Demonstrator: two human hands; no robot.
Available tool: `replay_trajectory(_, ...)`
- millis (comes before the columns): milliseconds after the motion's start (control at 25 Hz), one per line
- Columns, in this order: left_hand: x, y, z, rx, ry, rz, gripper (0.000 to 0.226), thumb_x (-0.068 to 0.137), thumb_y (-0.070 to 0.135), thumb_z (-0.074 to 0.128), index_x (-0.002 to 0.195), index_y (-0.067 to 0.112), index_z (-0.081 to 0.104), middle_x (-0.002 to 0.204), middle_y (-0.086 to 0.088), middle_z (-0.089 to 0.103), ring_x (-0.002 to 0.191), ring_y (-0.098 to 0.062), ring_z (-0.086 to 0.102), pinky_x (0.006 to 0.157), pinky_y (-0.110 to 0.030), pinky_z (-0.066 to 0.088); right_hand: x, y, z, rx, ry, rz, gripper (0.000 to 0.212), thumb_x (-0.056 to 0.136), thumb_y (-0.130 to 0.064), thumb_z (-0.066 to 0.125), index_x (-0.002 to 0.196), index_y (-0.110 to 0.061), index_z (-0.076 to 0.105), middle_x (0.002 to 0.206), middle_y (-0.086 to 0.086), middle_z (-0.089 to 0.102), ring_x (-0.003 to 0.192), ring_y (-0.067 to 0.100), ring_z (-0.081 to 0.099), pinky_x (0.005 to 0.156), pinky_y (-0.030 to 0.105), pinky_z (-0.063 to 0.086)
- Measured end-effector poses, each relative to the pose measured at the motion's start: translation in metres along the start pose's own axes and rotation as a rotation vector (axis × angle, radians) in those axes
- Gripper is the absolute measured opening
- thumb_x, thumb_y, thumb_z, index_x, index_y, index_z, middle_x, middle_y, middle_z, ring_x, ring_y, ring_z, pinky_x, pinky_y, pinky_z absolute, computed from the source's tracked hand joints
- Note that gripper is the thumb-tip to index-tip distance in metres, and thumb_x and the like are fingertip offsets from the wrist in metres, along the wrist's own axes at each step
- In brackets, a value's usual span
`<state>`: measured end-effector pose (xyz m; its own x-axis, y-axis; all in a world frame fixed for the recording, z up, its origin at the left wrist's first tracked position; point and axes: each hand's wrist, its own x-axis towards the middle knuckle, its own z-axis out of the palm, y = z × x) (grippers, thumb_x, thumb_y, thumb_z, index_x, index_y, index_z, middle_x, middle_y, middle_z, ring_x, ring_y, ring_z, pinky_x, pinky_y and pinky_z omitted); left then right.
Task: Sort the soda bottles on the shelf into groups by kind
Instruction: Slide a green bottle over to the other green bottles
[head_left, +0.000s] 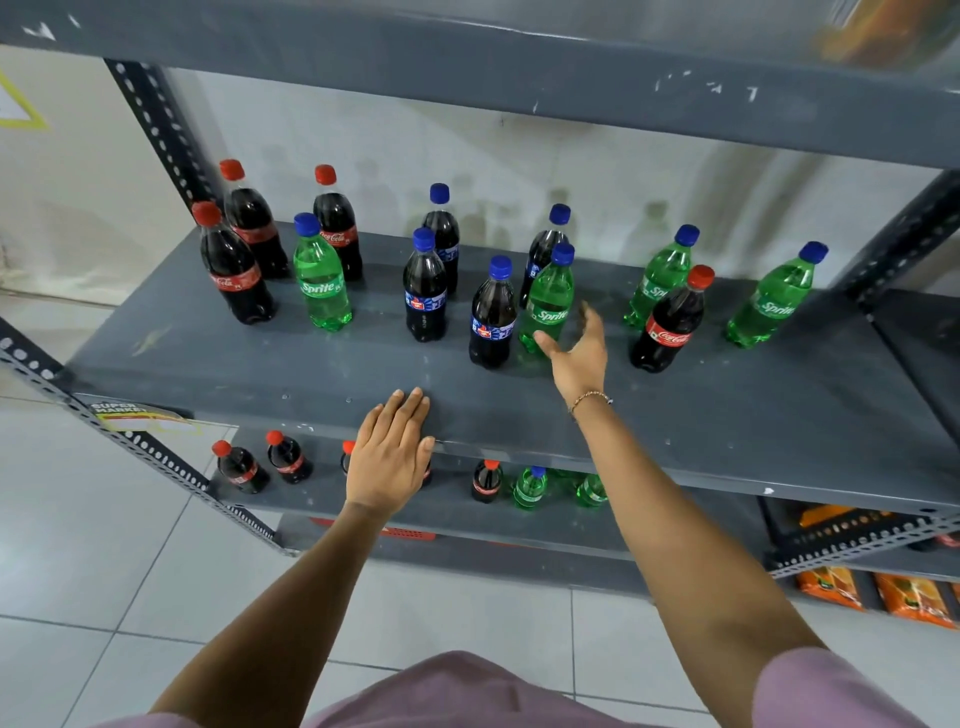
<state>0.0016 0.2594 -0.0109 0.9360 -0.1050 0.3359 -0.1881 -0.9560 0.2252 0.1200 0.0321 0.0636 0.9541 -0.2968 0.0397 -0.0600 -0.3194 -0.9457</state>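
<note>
On the grey shelf (311, 374) stand mixed soda bottles. Three red-capped Coca-Cola bottles (236, 275) cluster at the left with a green Sprite bottle (321, 280) beside them. Several blue-capped dark cola bottles (426, 291) occupy the middle. A green Sprite bottle (548, 301) stands among them. My right hand (579, 353) is open, fingers spread, just beside this bottle's base, holding nothing. At the right stand two Sprite bottles (774, 301) and one Coca-Cola bottle (670, 322). My left hand (392, 457) rests flat and open on the shelf's front edge.
A lower shelf (363, 514) holds more cola and Sprite bottles. An upper shelf (467, 62) hangs close overhead. Perforated metal posts (156, 130) frame the left and right sides. Orange packets (883, 597) lie at the bottom right. The floor is tiled.
</note>
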Motion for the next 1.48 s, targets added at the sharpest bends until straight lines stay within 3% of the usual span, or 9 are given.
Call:
replay_trajectory(120, -0.001, 0.0, 0.0, 0.0, -0.015, -0.007, 0.057, 0.1, 0.038, 0.018, 0.13, 0.005, 0.053, 0.136, -0.01, 0.054, 0.129, -0.028, 0.044, 0.108, -0.04, 0.028, 0.012, 0.0, 0.0, 0.003, -0.135, -0.01, 0.069, 0.076, -0.011, 0.072, 0.134, -0.013, 0.035, 0.137, 0.008, 0.049, 0.127, 0.021, 0.045, 0.108, 0.035, 0.038)
replay_trajectory(360, -0.002, 0.001, -0.006, 0.021, -0.018, -0.001, 0.058, 0.1, 0.038, 0.017, 0.132, 0.004, 0.051, 0.138, -0.01, 0.052, 0.132, -0.028, 0.04, 0.109, -0.04, 0.025, -0.006, 0.003, -0.016, 0.096, -0.095, -0.04, 0.059, 0.07, -0.007, 0.076, 0.122, -0.008, 0.048, 0.116, 0.007, 0.062, 0.102, 0.012, 0.056, 0.086, 0.016, 0.046)
replay_trajectory(560, -0.003, 0.026, -0.009, 0.003, -0.001, -0.103, 0.057, 0.1, 0.036, 0.016, 0.136, 0.002, 0.046, 0.143, -0.013, 0.046, 0.134, -0.03, 0.038, 0.113, -0.042, 0.02, -0.03, 0.016, -0.058, 0.059, -0.097, -0.071, 0.059, 0.068, -0.015, 0.079, 0.121, -0.012, 0.051, 0.107, 0.001, 0.063, 0.097, 0.011, 0.058, 0.075, 0.004, 0.046)
replay_trajectory(720, -0.004, 0.087, 0.003, -0.026, -0.033, -0.007, 0.057, 0.101, 0.035, 0.016, 0.135, 0.0, 0.046, 0.142, -0.015, 0.046, 0.133, -0.031, 0.04, 0.114, -0.042, 0.02, -0.043, 0.035, -0.103, 0.084, -0.084, -0.069, 0.058, 0.066, -0.015, 0.08, 0.118, -0.013, 0.054, 0.105, 0.002, 0.065, 0.099, 0.015, 0.062, 0.084, 0.023, 0.052)
replay_trajectory(920, -0.001, 0.162, 0.025, -0.012, -0.105, 0.124, 0.062, 0.101, 0.039, 0.011, 0.137, 0.0, 0.043, 0.144, -0.016, 0.044, 0.135, -0.03, 0.037, 0.112, -0.04, 0.021, -0.045, 0.058, -0.17, 0.097, -0.019, -0.059, 0.057, 0.068, -0.01, 0.079, 0.119, -0.009, 0.053, 0.106, 0.001, 0.064, 0.098, 0.012, 0.061, 0.078, 0.004, 0.048)
replay_trajectory(1120, 0.011, 0.198, 0.035, 0.02, -0.151, 0.077, 0.066, 0.101, 0.041, 0.009, 0.137, -0.003, 0.042, 0.145, -0.018, 0.041, 0.137, -0.032, 0.034, 0.112, -0.043, 0.025, -0.022, 0.079, -0.241, 0.116, 0.093, 0.0, 0.056, 0.072, -0.003, 0.074, 0.123, -0.008, 0.05, 0.117, 0.012, 0.064, 0.104, 0.017, 0.06, 0.095, 0.031, 0.049)
replay_trajectory(1480, 0.01, 0.206, 0.038, 0.054, -0.123, -0.019, 0.071, 0.099, 0.046, 0.007, 0.139, -0.003, 0.038, 0.146, -0.019, 0.039, 0.138, -0.032, 0.032, 0.113, -0.043, 0.026, 0.023, 0.083, -0.258, 0.095, 0.098, 0.015, 0.057, 0.077, 0.001, 0.068, 0.128, -0.007, 0.045, 0.122, 0.012, 0.062, 0.103, 0.012, 0.058, 0.094, 0.024, 0.045)
